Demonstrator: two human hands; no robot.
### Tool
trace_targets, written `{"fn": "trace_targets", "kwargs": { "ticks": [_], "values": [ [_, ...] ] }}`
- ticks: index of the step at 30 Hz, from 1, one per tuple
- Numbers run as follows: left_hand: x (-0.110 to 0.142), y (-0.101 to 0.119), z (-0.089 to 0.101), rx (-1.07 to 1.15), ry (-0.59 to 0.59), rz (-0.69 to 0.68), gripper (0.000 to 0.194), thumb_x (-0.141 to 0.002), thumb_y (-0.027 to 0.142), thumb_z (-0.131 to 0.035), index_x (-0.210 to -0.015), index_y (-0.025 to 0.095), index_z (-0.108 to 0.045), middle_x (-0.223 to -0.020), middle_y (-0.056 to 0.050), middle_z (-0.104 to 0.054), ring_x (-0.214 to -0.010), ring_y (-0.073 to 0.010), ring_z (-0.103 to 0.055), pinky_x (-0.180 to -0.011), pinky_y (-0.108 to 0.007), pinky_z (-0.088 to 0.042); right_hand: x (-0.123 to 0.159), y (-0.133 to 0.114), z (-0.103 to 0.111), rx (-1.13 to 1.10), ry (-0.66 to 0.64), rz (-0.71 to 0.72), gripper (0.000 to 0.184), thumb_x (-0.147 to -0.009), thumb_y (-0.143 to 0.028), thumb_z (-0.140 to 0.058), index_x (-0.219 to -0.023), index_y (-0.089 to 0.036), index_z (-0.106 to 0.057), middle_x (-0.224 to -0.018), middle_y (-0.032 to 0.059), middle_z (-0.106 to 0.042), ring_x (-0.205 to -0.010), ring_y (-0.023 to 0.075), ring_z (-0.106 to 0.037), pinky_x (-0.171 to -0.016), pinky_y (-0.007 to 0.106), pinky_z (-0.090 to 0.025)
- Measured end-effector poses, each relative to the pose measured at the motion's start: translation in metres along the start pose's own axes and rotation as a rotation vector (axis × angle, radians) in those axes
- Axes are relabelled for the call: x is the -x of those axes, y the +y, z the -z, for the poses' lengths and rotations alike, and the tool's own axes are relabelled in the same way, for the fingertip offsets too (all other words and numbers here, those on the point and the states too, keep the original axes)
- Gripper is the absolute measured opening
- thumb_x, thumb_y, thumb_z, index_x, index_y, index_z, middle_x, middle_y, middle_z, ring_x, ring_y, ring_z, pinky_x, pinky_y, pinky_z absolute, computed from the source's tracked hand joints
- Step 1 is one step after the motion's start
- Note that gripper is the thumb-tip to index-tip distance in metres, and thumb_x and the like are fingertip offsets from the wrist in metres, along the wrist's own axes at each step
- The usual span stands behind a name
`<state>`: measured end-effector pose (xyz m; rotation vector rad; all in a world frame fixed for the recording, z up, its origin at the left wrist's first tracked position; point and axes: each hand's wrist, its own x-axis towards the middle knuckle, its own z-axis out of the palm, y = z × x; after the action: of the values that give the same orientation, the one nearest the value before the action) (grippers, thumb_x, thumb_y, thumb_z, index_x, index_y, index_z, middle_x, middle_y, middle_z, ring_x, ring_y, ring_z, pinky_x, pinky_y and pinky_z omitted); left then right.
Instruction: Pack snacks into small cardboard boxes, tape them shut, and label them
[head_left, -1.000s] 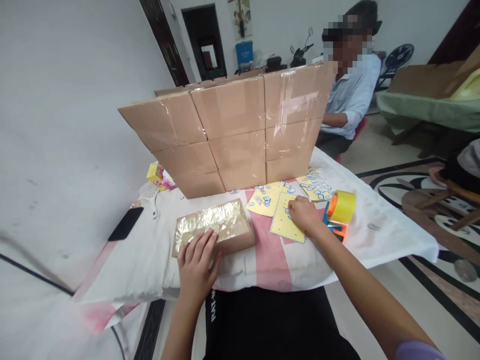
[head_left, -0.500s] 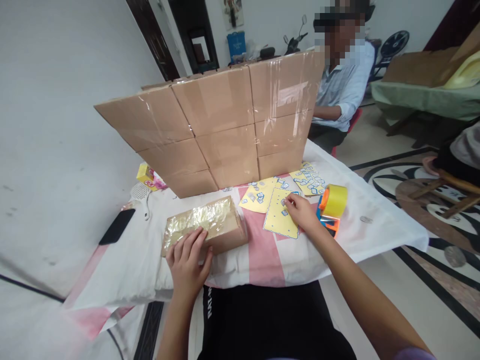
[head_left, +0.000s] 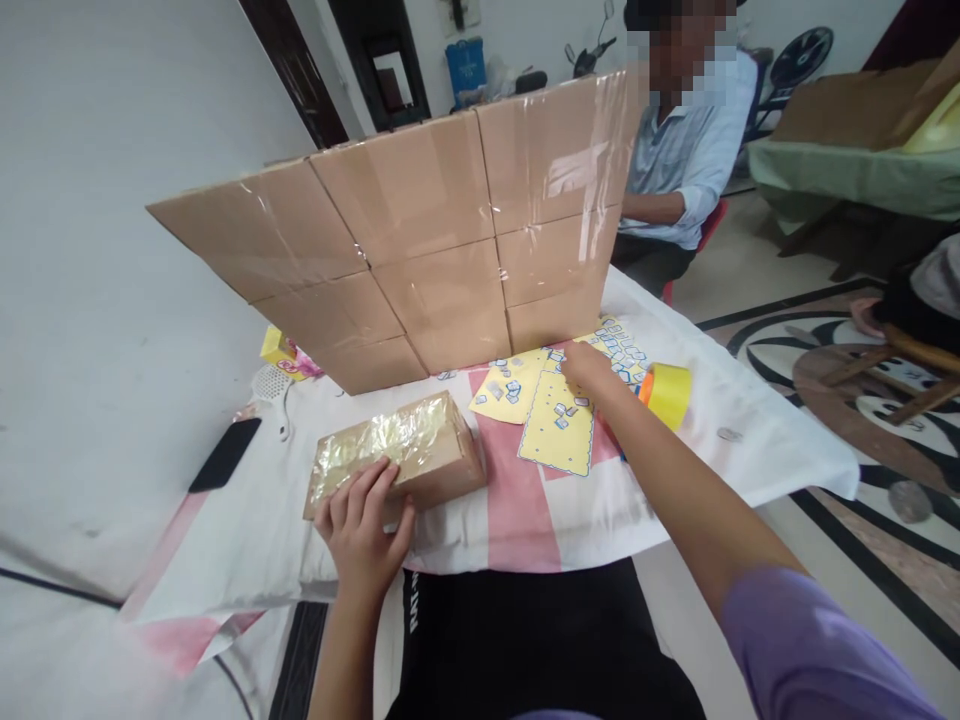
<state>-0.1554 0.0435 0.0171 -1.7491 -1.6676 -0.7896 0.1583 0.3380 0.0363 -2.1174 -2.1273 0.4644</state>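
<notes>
My left hand lies on a small cardboard box with clear tape over its top. Its fingers are stretched across the near top edge, the thumb against the side. My right hand is over the upper end of a yellow card, fingers bent together; what they hold, if anything, is hidden. Small blue-edged pieces lie on this card. A second yellow card lies to its left, and more blue-edged pieces lie beyond my hand. Partly behind my right forearm stands a yellow tape roll.
A wall of stacked cardboard boxes stands along the table's far side. On the left are a black phone, a white slotted spoon and a yellow packet. A person sits beyond the boxes.
My right hand has moved away from me, from the middle of the yellow card to its upper end. My left hand stays on the box. The view has shifted slightly.
</notes>
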Motion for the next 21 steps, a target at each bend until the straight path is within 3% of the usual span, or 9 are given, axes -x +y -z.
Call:
{"fn": "trace_targets", "kwargs": {
  "ticks": [5, 12, 16, 19, 21],
  "values": [
    [-0.002, 0.0, 0.002, -0.001, -0.003, -0.016, 0.053, -0.087, 0.028, -0.067, -0.14, 0.029, -0.058, -0.128, -0.007, -0.072, -0.113, -0.0297, -0.064, -0.104, -0.044, -0.033, -0.018, -0.008, -0.007, -0.032, 0.014, -0.029, 0.037, -0.089, -0.025, -0.068, -0.122, -0.01, -0.07, -0.117, 0.0244, -0.068, -0.112, 0.0326, -0.068, -0.092, 0.038, -0.051],
    [-0.002, -0.003, 0.0, -0.002, -0.01, -0.029, 0.053, -0.087, 0.027, -0.068, -0.139, 0.028, -0.057, -0.127, -0.008, -0.073, -0.115, -0.0302, -0.064, -0.104, -0.045, -0.034, 0.002, -0.007, 0.003, -0.118, 0.131, 0.028, 0.028, -0.09, -0.01, -0.054, -0.112, -0.011, -0.071, -0.114, 0.0233, -0.071, -0.109, 0.0326, -0.068, -0.088, 0.037, -0.05],
    [-0.007, -0.001, 0.003, 0.034, -0.03, 0.019, 0.047, -0.088, 0.026, -0.068, -0.133, 0.027, -0.06, -0.128, -0.009, -0.071, -0.115, -0.0305, -0.064, -0.105, -0.048, -0.035, 0.036, -0.015, 0.011, -0.266, 0.194, 0.181, 0.025, -0.096, -0.015, -0.047, -0.11, -0.016, -0.068, -0.114, 0.014, -0.072, -0.103, 0.0238, -0.067, -0.087, 0.032, -0.05],
    [-0.01, 0.018, 0.015, 0.117, 0.053, 0.062, 0.04, -0.087, 0.022, -0.07, -0.126, 0.025, -0.062, -0.122, -0.011, -0.071, -0.116, -0.0315, -0.063, -0.103, -0.05, -0.04, 0.082, -0.025, 0.003, -0.638, 0.051, 0.428, 0.015, -0.095, -0.025, -0.053, -0.1, -0.019, -0.066, -0.095, 0.0054, -0.072, -0.08, 0.0173, -0.065, -0.072, 0.028, -0.05],
    [-0.012, 0.043, 0.024, 0.225, 0.169, 0.123, 0.031, -0.087, 0.017, -0.069, -0.117, 0.024, -0.064, -0.104, -0.008, -0.073, -0.101, -0.0266, -0.067, -0.093, -0.044, -0.048, 0.119, -0.032, -0.007, -0.976, -0.085, 0.603, 0.012, -0.093, -0.029, -0.057, -0.091, -0.02, -0.065, -0.088, 0.0036, -0.07, -0.078, 0.017, -0.064, -0.069, 0.028, -0.049]
  ]
}}
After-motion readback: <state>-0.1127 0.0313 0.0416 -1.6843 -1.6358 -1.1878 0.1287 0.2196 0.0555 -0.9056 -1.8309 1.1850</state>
